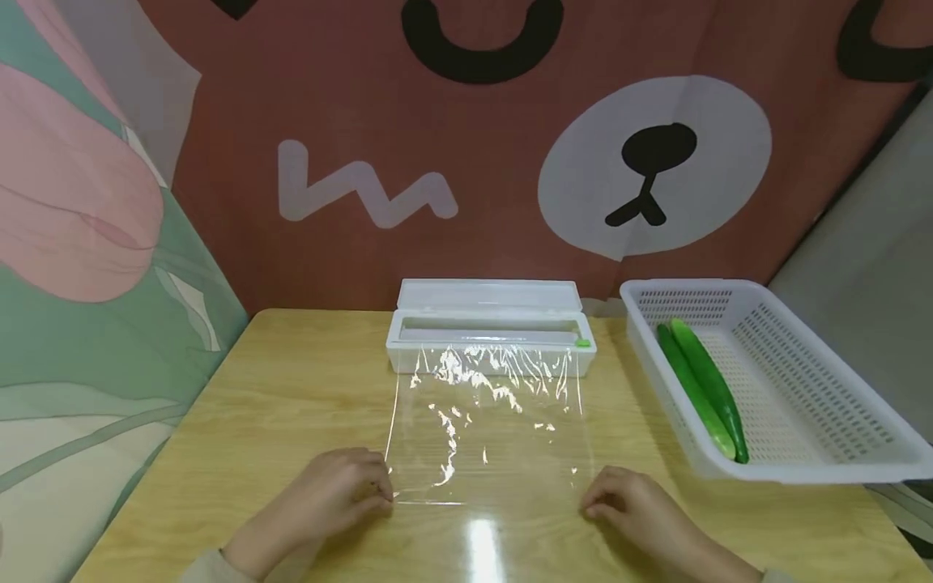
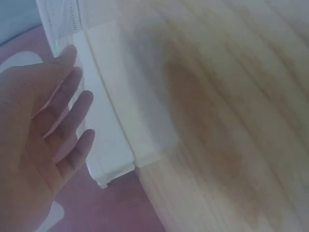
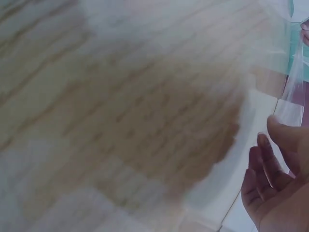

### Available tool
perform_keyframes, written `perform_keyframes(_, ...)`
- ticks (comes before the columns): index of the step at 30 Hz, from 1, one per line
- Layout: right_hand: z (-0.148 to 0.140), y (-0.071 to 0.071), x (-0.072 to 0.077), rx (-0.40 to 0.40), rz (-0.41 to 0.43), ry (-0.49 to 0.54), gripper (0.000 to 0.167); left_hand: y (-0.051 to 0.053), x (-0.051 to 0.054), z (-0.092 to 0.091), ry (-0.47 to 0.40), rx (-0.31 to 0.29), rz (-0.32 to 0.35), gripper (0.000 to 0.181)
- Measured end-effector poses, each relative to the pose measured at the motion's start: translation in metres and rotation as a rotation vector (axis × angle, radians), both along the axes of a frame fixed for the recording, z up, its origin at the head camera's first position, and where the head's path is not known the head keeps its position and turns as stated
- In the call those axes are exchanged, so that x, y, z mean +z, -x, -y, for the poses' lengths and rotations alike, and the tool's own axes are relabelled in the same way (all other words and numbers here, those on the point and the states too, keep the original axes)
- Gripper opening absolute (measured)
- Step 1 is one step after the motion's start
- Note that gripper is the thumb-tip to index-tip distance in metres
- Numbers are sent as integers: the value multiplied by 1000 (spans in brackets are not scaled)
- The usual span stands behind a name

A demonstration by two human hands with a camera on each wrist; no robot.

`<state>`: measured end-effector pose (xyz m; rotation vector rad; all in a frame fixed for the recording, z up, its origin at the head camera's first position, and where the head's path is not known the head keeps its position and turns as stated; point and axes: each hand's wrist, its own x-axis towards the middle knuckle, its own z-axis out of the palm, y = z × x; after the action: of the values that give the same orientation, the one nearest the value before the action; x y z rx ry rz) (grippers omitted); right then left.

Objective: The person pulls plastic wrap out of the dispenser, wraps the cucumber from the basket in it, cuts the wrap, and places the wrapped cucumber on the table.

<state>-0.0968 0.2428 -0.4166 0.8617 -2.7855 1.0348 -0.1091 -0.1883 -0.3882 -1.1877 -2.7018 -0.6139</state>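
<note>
A sheet of clear plastic wrap (image 1: 503,429) stretches from a white cling film dispenser box (image 1: 492,360) toward the near side of the table. My left hand (image 1: 346,488) pinches its near left corner between thumb and fingers. At the near right corner, my right hand (image 1: 630,506) pinches the film the same way. The dispenser's lid (image 1: 490,295) stands raised at the back, with the film roll (image 1: 488,334) inside and a small green slider (image 1: 582,342) at its right end. Both hands (image 2: 53,111) (image 3: 277,174) also appear in the wrist views, where the film is faint.
On the right is a white plastic basket (image 1: 824,470) with two green cucumbers (image 1: 703,380) along its left side. The wooden table (image 1: 291,380) meets a brown cartoon-print cloth (image 1: 466,162) behind and a green and pink one (image 1: 80,243) on the left.
</note>
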Motion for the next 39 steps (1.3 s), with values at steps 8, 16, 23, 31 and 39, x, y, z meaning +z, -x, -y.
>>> perform_keyframes(8, 6, 6, -6, 36, -171, -98, 20, 14, -9, 0, 72, 25, 46, 13)
perform_keyframes(16, 5, 4, -4, 22, -176, -108, 28, 18, -11, -3, 93, 25, 130, 10)
perform_keyframes(23, 2, 2, -1, 41, -164, -131, 32, 17, -10, -2, 94, 22, 167, 7)
perform_keyframes(31, 3, -5, 8, 37, -114, -166, 32, 19, -10, -1, 18, 28, 83, 6)
perform_keyframes(39, 4, -4, 20, 109, -286, -153, 31, 27, -1, -4, 17, 84, 74, 9)
